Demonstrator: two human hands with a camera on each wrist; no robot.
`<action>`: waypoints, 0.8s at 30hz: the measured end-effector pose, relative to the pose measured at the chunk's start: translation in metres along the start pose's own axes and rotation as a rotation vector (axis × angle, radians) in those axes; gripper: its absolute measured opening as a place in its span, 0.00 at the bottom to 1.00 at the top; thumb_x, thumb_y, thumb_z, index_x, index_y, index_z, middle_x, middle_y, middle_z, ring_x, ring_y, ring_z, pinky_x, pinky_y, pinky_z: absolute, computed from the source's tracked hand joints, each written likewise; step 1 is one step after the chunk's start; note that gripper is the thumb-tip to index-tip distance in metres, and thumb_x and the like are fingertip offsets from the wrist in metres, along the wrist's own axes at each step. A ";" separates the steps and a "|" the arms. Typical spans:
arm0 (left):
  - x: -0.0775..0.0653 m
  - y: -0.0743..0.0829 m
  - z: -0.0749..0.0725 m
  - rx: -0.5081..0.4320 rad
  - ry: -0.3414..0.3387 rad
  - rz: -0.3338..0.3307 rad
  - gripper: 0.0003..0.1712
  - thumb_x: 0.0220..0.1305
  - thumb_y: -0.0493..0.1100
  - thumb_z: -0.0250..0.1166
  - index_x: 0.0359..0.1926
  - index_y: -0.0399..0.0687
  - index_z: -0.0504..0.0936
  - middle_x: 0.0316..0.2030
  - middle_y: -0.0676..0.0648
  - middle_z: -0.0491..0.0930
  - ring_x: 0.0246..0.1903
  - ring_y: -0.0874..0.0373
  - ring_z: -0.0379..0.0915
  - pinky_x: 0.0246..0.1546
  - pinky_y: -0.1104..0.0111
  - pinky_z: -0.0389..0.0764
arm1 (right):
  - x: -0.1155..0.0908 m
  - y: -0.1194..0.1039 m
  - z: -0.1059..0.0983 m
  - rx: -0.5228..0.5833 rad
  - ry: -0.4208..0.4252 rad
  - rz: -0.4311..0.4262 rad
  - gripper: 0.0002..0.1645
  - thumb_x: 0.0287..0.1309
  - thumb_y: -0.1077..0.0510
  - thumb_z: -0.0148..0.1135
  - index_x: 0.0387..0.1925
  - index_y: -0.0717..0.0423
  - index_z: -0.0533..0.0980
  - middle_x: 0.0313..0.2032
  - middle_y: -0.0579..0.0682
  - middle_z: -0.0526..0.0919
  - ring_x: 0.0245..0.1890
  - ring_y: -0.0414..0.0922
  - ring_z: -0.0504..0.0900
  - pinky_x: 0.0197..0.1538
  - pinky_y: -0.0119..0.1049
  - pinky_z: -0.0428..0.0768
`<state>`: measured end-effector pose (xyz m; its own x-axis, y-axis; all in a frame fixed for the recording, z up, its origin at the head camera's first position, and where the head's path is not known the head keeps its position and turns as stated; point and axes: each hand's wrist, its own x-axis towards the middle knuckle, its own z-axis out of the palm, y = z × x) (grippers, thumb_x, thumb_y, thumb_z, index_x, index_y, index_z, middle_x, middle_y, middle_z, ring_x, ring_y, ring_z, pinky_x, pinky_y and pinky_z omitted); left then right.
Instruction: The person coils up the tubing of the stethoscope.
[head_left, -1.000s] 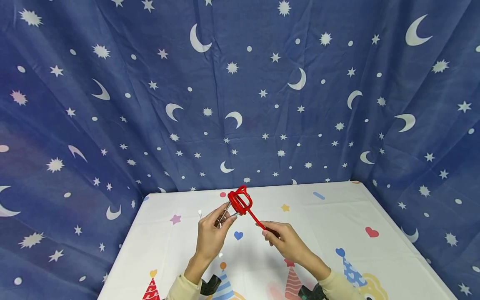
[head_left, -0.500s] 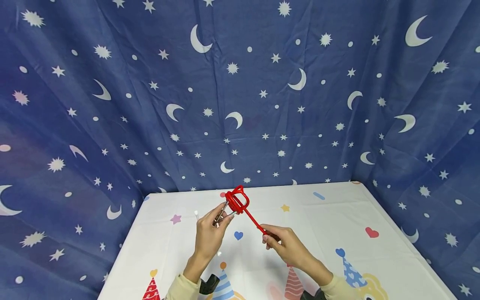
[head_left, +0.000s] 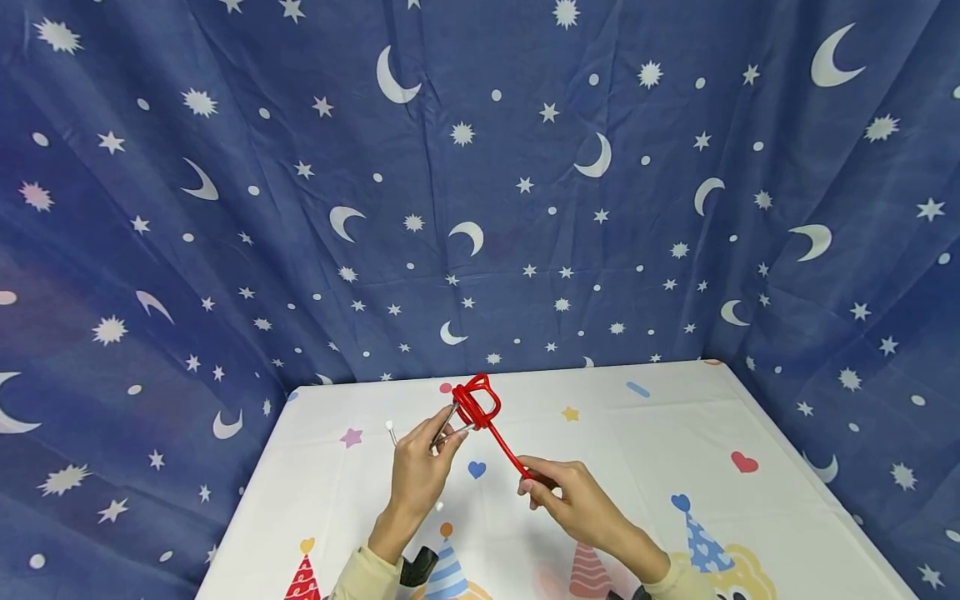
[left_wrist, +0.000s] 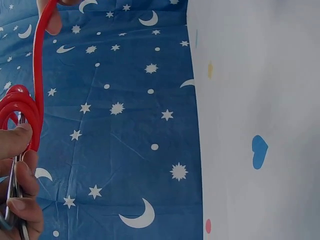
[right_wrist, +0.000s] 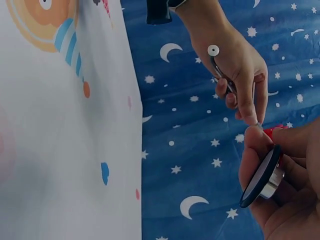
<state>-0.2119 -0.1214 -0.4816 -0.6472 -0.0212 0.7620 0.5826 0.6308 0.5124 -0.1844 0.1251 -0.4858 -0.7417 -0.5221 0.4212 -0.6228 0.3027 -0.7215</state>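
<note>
A stethoscope with red tubing [head_left: 469,408] is held up over the table between both hands, its tubing wound in a coil. My left hand [head_left: 418,471] grips the metal ear tubes [left_wrist: 15,182] just below the coil, thumb against the tube in the left wrist view. One white eartip [right_wrist: 213,50] pokes out behind that hand. My right hand [head_left: 577,498] pinches the straight tube end that runs down from the coil. In the right wrist view the round chestpiece [right_wrist: 261,179], with a dark rim and silver stem, lies against the right hand's fingers.
Beneath the hands stretches a table with a white printed cloth [head_left: 645,450]. A blue curtain [head_left: 480,208] with moons and stars hangs behind it and along both sides. Dark wrist cameras [head_left: 420,567] sit at the cuffs of pale yellow sleeves [head_left: 367,577].
The left hand and the coil have shifted slightly left. The right hand has dropped a little toward me, still pinching the tube, with the straight stretch of tubing now steeper.
</note>
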 end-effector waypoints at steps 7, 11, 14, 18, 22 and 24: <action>-0.004 0.000 0.001 0.062 -0.043 0.017 0.24 0.52 0.38 0.76 0.51 0.39 0.84 0.25 0.54 0.80 0.21 0.70 0.66 0.20 0.84 0.64 | -0.002 -0.009 -0.003 0.026 -0.001 -0.044 0.19 0.67 0.61 0.58 0.57 0.62 0.77 0.32 0.48 0.88 0.26 0.30 0.81 0.29 0.27 0.80; -0.004 0.001 0.002 0.062 -0.064 0.017 0.24 0.54 0.39 0.75 0.52 0.39 0.84 0.25 0.55 0.80 0.21 0.70 0.66 0.20 0.85 0.63 | 0.000 -0.017 -0.004 0.025 0.009 -0.091 0.18 0.67 0.63 0.57 0.57 0.64 0.76 0.32 0.48 0.88 0.25 0.31 0.82 0.30 0.26 0.80; -0.004 0.002 0.003 0.070 -0.078 0.023 0.24 0.54 0.39 0.75 0.54 0.40 0.83 0.26 0.55 0.80 0.20 0.68 0.66 0.19 0.85 0.61 | 0.001 -0.022 -0.005 0.035 0.042 -0.097 0.18 0.66 0.65 0.58 0.56 0.63 0.76 0.33 0.49 0.88 0.25 0.32 0.83 0.31 0.26 0.81; -0.005 0.002 0.005 0.099 -0.094 0.042 0.26 0.53 0.40 0.75 0.55 0.42 0.83 0.25 0.56 0.79 0.19 0.67 0.66 0.19 0.85 0.60 | 0.001 -0.026 -0.005 0.078 0.081 -0.098 0.22 0.65 0.67 0.59 0.60 0.63 0.72 0.33 0.51 0.89 0.24 0.34 0.84 0.32 0.28 0.82; -0.007 0.003 0.007 0.112 -0.126 0.076 0.26 0.53 0.40 0.75 0.55 0.42 0.83 0.25 0.56 0.79 0.20 0.68 0.66 0.19 0.86 0.61 | 0.005 -0.027 -0.006 0.119 0.083 -0.136 0.20 0.65 0.69 0.58 0.58 0.62 0.74 0.34 0.51 0.88 0.25 0.35 0.84 0.33 0.30 0.83; -0.008 0.004 0.009 0.108 -0.144 0.094 0.26 0.53 0.40 0.75 0.55 0.42 0.83 0.25 0.57 0.80 0.20 0.69 0.65 0.20 0.86 0.61 | 0.008 -0.027 -0.008 0.148 0.070 -0.153 0.16 0.65 0.70 0.56 0.53 0.62 0.78 0.34 0.52 0.88 0.26 0.37 0.84 0.32 0.31 0.84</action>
<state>-0.2088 -0.1121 -0.4894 -0.6603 0.1481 0.7362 0.5931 0.7043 0.3902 -0.1752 0.1186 -0.4586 -0.6600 -0.4949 0.5653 -0.6899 0.1012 -0.7168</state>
